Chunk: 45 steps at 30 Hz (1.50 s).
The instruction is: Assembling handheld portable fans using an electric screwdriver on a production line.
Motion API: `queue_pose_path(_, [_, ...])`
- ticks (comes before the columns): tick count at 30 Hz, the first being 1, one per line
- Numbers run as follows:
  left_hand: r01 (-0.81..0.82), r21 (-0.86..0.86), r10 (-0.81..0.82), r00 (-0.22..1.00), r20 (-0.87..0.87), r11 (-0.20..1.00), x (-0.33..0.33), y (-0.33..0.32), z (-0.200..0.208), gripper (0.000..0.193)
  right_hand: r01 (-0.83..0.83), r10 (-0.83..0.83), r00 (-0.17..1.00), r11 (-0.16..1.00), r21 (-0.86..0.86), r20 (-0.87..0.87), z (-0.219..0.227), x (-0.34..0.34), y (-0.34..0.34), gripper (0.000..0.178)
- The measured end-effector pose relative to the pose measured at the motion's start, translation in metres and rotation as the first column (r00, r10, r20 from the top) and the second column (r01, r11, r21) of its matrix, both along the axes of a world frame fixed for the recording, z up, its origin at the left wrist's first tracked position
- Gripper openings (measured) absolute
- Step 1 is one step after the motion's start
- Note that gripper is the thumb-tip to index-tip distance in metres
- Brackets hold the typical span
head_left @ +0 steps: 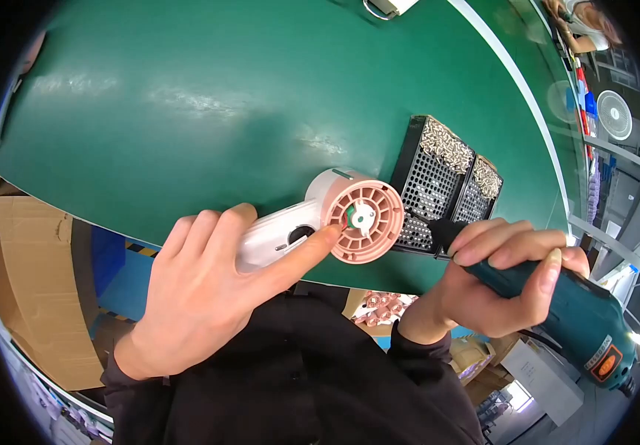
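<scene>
My left hand [212,289] is closed round the white handle of a hair dryer [275,233]. Its index finger reaches to the rim of the pink round end, which faces up and shows ribs, a white centre piece and a bit of green and red inside. In my right hand [509,282] is a teal electric screwdriver [572,319], gripped round its body. The screwdriver's dark tip points at a black screw tray [429,182] just right of the dryer. Loose screws heap at the tray's far end, and others sit in its holes.
A second, smaller black screw tray [479,196] adjoins the first on the green table [186,74]. Below the table edge are an open cardboard box [34,289] at left and a box of pink parts [383,308]. Another person [587,26] is at the far right, near a white fan [614,115].
</scene>
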State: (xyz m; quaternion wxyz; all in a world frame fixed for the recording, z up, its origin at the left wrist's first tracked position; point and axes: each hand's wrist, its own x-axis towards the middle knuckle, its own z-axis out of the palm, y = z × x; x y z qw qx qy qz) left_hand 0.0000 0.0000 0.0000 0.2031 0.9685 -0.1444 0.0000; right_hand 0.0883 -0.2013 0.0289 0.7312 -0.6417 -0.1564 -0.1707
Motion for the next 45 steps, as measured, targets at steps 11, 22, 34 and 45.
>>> queue_pose_path(11, [-0.002,-0.037,0.002,1.0,0.011,0.999,0.002,-0.002,0.0,0.05,-0.008,0.008,1.0,0.998,-0.062,0.003,0.003,0.004,-0.001,0.015])
queue_pose_path(22, [0.014,-0.057,-0.013,1.0,0.013,0.998,-0.003,-0.001,0.002,0.056,-0.14,0.13,0.973,0.989,0.039,0.189,0.014,0.002,-0.013,0.024])
queue_pose_path(34, [0.011,-0.143,-0.005,0.999,0.043,0.99,-0.012,-0.004,-0.007,0.056,-0.258,0.242,0.926,0.966,0.019,0.29,0.03,-0.014,0.048,0.031])
queue_pose_path(45, [-0.012,-0.075,0.02,0.994,0.104,0.997,-0.013,-0.006,-0.012,0.053,-0.351,0.366,0.917,0.929,-0.116,0.158,0.007,-0.012,0.059,0.022])
